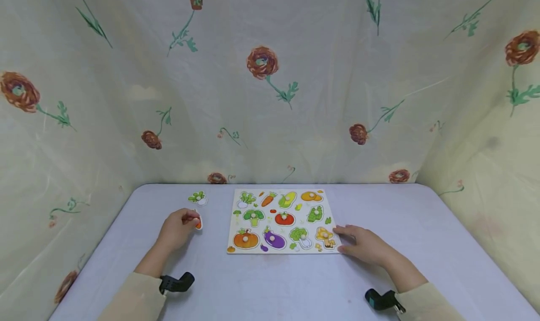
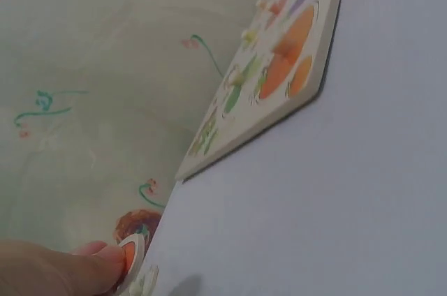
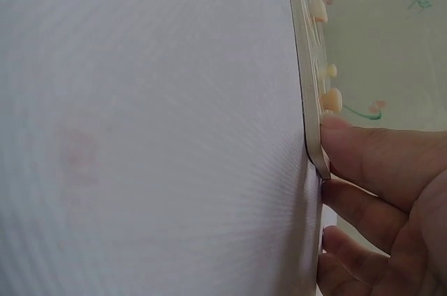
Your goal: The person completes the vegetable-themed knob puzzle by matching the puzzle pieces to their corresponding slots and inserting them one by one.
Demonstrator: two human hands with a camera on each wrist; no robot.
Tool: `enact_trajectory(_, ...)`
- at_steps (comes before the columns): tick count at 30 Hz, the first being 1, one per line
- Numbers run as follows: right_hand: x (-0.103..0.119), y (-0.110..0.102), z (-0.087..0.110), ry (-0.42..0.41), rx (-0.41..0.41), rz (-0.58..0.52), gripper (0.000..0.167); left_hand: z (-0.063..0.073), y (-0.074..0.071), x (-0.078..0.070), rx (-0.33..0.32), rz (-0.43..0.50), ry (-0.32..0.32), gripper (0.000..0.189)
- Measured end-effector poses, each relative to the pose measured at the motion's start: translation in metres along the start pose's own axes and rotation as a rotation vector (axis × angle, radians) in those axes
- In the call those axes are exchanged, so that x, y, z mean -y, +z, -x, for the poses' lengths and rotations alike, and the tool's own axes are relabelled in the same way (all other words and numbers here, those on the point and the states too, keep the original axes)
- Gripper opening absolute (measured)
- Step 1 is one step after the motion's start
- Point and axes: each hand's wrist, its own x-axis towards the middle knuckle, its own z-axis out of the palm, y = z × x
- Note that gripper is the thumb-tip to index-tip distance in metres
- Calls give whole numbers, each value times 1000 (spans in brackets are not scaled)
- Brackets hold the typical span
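My left hand (image 1: 177,227) pinches an orange vegetable puzzle piece (image 1: 198,223) with a white rim between thumb and fingertips, left of the board. In the left wrist view that orange puzzle piece (image 2: 130,257) is tipped up on its edge, partly hidden by the fingers. The white vegetable puzzle board (image 1: 282,251) lies flat at the middle of the table. At its lower right corner my right hand (image 1: 364,246) touches the edge with thumb and fingertips, fingers loosely extended. A white turnip piece (image 1: 201,201) with green leaves lies loose beyond the left hand.
Knobbed pieces sit in the board, among them a pumpkin (image 1: 240,242), an eggplant (image 1: 278,242), a tomato (image 1: 291,219) and a mushroom (image 1: 326,234). A white cloth covers the table (image 1: 270,288). Flowered curtains (image 1: 316,133) stand along its back and sides.
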Motion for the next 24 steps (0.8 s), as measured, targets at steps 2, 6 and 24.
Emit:
enact_trajectory(2,0,0,0,-4,-1,4,56,-1,3,-7,8,14,6,12)
enact_trajectory(6,-1,0,0,-1,-1,3,57,-6,10,-18,16,25,32,13)
enact_trajectory(24,-1,0,-1,2,4,14,56,-41,50,-61,160,20,139,9)
